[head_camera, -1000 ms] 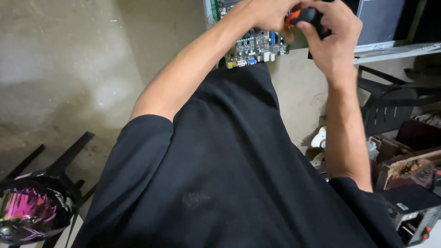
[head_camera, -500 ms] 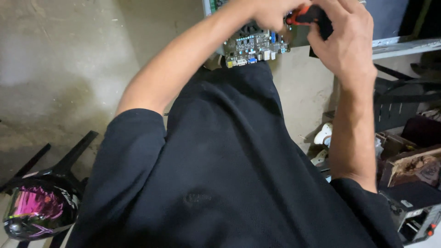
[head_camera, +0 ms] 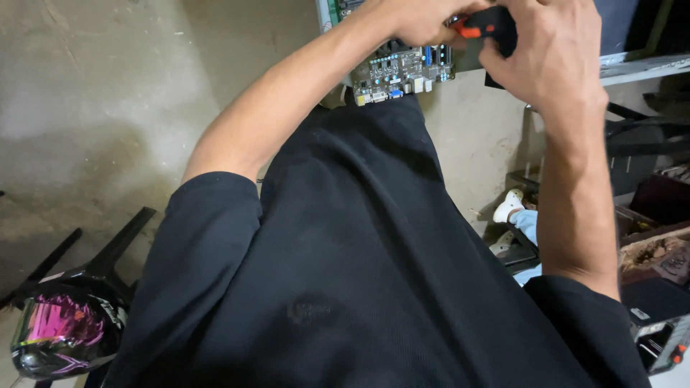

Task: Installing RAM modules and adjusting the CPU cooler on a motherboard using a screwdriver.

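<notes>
Head view, top edge: cuts off upper part of left hand point(head_camera: 424, 18) and of right hand point(head_camera: 546, 50); fingertips mostly out of sight. Black shirt point(head_camera: 359, 287) fills lower centre and hides everything directly below the arms.

Left hand: curled, at upper edge of circuit board point(head_camera: 402, 72). Cannot tell whether closed on the board or on the tool; contact point hidden.

Right hand: closed around black-and-orange tool point(head_camera: 478, 25). Only handle end visible; working end hidden behind the fingers. Kind of tool hard to make out.

Circuit board: held up at top centre, beyond the chest, between the two forearms. Green base, dense with small dark components, blue and white connectors, yellow port at lower left corner. Upper part hidden behind left hand; right part hidden behind tool and right hand.

Surroundings: bare concrete floor point(head_camera: 93, 108) at left. Glossy helmet with pink-tinted visor point(head_camera: 65, 334) at lower left, partly cut off by frame edge. White shoe point(head_camera: 509, 207) at right, beside right forearm. Dark boxes and clutter point(head_camera: 654, 237) at right edge, detail unclear.
</notes>
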